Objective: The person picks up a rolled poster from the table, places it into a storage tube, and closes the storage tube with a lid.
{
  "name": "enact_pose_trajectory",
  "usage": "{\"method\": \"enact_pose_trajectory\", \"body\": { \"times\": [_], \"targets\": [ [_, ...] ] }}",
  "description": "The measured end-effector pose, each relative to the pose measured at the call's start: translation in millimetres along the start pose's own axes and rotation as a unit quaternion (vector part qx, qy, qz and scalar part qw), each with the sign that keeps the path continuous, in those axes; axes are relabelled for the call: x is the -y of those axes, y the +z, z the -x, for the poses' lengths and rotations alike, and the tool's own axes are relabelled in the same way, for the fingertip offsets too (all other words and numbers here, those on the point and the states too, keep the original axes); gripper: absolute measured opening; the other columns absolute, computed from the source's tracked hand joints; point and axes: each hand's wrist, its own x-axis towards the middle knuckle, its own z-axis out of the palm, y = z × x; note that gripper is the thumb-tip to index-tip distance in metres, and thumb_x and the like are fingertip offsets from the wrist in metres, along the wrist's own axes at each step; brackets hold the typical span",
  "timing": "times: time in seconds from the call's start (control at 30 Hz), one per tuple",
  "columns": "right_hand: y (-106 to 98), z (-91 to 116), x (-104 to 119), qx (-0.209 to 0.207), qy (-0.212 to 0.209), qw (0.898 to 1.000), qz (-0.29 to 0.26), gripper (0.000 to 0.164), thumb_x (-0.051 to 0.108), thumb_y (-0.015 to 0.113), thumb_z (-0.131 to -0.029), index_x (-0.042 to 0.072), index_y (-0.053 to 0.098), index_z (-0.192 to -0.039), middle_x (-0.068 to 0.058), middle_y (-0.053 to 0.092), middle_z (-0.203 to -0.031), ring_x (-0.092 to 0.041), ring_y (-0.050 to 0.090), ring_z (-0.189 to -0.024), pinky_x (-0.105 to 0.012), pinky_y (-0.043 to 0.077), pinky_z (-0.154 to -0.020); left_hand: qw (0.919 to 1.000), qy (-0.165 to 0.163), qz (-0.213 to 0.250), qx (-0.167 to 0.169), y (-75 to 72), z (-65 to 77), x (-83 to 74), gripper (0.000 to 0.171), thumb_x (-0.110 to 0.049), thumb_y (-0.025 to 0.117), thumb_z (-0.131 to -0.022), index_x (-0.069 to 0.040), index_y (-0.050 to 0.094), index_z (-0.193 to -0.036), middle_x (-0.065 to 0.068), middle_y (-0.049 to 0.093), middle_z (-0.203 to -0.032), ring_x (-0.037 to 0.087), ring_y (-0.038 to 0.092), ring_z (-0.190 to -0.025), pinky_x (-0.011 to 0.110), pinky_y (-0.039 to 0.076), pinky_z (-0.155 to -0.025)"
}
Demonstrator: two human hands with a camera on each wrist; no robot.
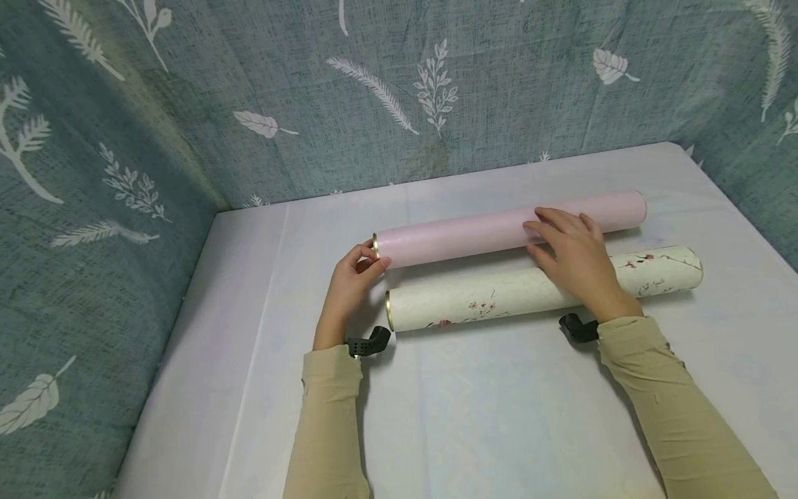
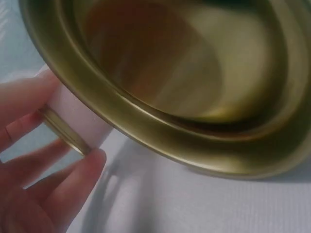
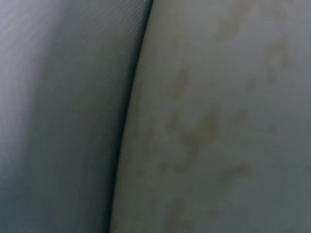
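A long pink tube with a gold rim lies across the table. My left hand holds its left end, thumb at the near side and fingers by the rim. In the left wrist view the fingers grip this gold-rimmed end. My right hand reaches over a cream tube with red blossoms, its spread, slightly bent fingers resting on the pink tube. The cream tube lies nearer me, roughly parallel. Its gold end fills much of the left wrist view; its mottled side fills the right wrist view.
A pale cloth covers the table. Green leaf-patterned fabric hangs behind the far edge and along the left and right sides. A narrow strip of table separates the two tubes. Black wrist cameras sit close to the cream tube.
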Motion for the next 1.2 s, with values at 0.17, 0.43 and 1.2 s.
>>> {"method": "enact_pose_trajectory", "body": {
  "times": [0.17,0.43,1.2],
  "targets": [
    [-1,1,1,0.026,-0.004,1.0,0.008,0.039,0.026,0.059,-0.086,0.012,0.054,-0.122,-0.01,0.041,-0.134,-0.027,0.031,-0.125,-0.051,0.014,-0.102,0.9998,-0.014,0.015,-0.001,2.1,-1.0,2.6,0.021,-0.014,0.063,-0.084,0.0,0.049,-0.089,0.011,0.041,-0.135,0.023,0.049,-0.113,0.034,0.039,-0.093],
    [0,1,1,0.065,0.006,0.998,0.021,0.042,0.03,0.055,-0.088,0.012,0.051,-0.126,-0.011,0.037,-0.138,-0.027,0.027,-0.129,-0.052,0.012,-0.103,0.9991,-0.03,0.029,-0.003,3.5,-7.4,23.1,0.022,-0.013,0.062,-0.084,0.001,0.047,-0.092,0.007,0.037,-0.138,0.02,0.045,-0.118,0.029,0.045,-0.086],
    [8,0,-3,0.048,0.003,0.999,-0.023,0.038,0.021,0.056,-0.088,0.008,0.053,-0.123,-0.013,0.041,-0.133,-0.031,0.032,-0.125,-0.049,0.02,-0.101,0.9939,-0.082,-0.064,0.035,-13.5,-5.6,29.0,0.033,-0.038,0.057,-0.086,-0.017,0.055,-0.111,0.0,0.054,-0.118,0.018,0.057,-0.097,0.032,0.046,-0.083]
  ]
}}
